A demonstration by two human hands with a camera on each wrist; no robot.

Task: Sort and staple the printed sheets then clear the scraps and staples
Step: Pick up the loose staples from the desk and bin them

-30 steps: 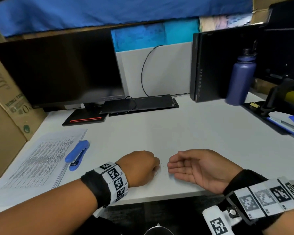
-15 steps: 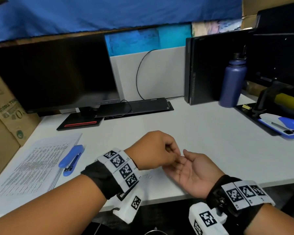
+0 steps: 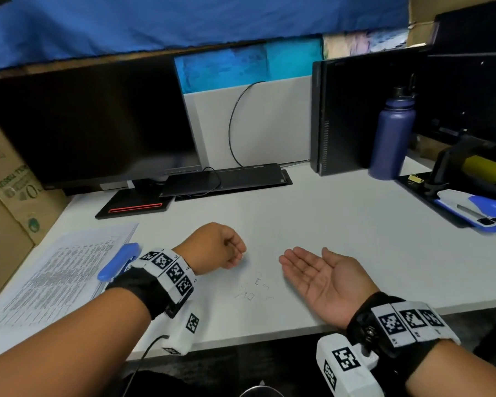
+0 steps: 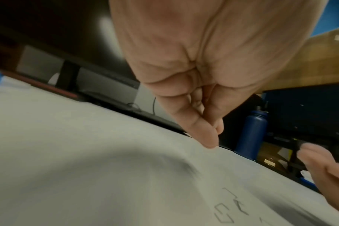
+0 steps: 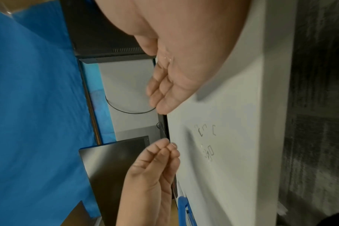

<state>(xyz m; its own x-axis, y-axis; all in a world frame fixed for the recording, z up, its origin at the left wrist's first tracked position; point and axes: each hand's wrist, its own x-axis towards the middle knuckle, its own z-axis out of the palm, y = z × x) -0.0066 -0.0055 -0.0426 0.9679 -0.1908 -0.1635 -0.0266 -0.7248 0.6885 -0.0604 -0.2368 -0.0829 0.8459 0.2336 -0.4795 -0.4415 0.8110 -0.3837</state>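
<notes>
Thin bent wire, that's all these loose staples [image 3: 255,287] are: feather-light, springy, sharp-ended, lying flat on the white desk [image 3: 341,233] low in the centre of the frame, so we'd pinch each by its crown with fingertips. Our left hand [image 3: 212,247] has fingers curled, thumb against forefinger; whether a staple sits in there, we can't tell. Our right hand [image 3: 324,279] lies palm-up, fingers straight and together. Half a second ago the two hands met; now they're apart, staples between them.

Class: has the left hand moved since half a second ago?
Yes. The left hand has drawn back leftward from the right hand, toward the printed sheets.
</notes>
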